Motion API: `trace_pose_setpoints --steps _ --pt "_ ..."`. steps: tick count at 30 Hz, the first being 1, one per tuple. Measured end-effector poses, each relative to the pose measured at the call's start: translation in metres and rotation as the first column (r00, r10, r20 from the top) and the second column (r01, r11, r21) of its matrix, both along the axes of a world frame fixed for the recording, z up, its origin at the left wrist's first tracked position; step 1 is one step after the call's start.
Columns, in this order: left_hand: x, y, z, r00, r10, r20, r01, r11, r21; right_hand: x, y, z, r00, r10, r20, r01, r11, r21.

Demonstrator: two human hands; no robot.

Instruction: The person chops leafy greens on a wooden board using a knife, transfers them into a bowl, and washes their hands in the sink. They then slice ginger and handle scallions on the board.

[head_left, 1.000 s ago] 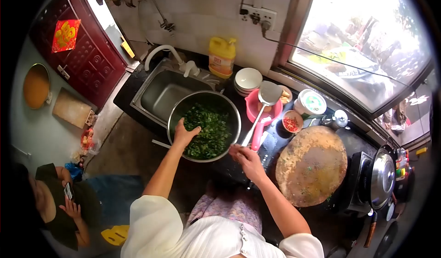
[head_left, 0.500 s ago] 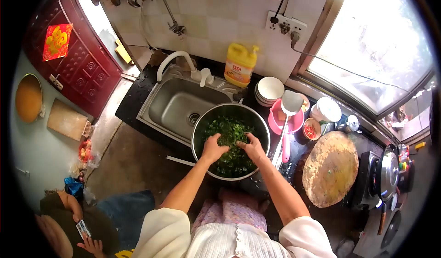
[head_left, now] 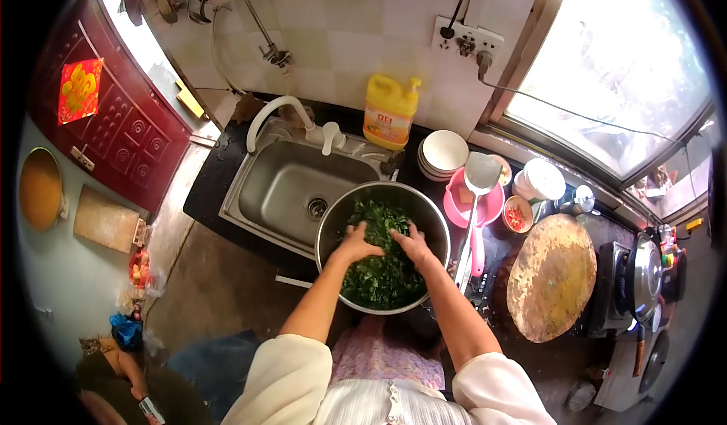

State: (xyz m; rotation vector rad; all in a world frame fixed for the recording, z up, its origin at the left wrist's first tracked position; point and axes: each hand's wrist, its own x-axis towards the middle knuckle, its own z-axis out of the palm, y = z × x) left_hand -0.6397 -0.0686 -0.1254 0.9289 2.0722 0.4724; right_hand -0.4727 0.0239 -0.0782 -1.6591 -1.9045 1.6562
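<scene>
Chopped leafy greens [head_left: 385, 273] fill the bottom of a large steel bowl [head_left: 445, 235], which stands at the counter's edge, overlapping the sink's right side. Both hands are down inside the bowl. On the left of the greens is my left hand [head_left: 357, 246], its thumb apart from the other fingers, fingertips among the leaves. My right hand [head_left: 411, 243] touches the greens on the other side, fingers spread. Between the two hands lie loose leaves.
A steel sink [head_left: 284, 186] is left of the bowl. To the right are white bowls [head_left: 444, 151], a pink bowl [head_left: 496, 204] with a spatula [head_left: 482, 173] across it, chopped red peppers [head_left: 515, 217], a round chopping board [head_left: 551, 277] and a stove [head_left: 612, 289]. A seated person's arm [head_left: 125, 364] shows lower left.
My right hand has moved from beside the bowl's right rim into the greens. My left hand stays in the bowl. The view has shifted, and the other person is now less visible.
</scene>
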Motion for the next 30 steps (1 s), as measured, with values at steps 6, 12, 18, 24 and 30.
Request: trace_pose_setpoints --steps 6,12,18,24,30 --pt "0.014 -0.014 0.094 0.994 -0.032 -0.108 0.08 0.877 0.473 0.018 0.0 0.023 0.864 -0.043 -0.501 -0.052 0.983 -0.175" --pt "0.019 -0.019 0.132 0.992 -0.076 0.101 0.028 0.912 0.41 0.031 -0.011 0.054 0.959 0.254 -0.127 -0.214 0.94 0.264" --pt "0.035 -0.076 0.086 0.992 -0.123 -0.032 0.122 0.992 -0.021 0.056 -0.021 0.019 0.964 -0.053 -0.259 -0.01 0.972 -0.236" --pt "0.068 -0.054 0.046 0.999 -0.027 -0.033 0.037 0.937 0.347 0.035 -0.041 0.006 0.891 -0.292 -0.349 0.078 0.853 -0.516" --pt "0.034 -0.041 0.133 0.976 -0.185 -0.115 0.217 0.864 0.454 0.027 -0.021 0.001 0.852 -0.076 -0.518 0.096 0.995 0.012"
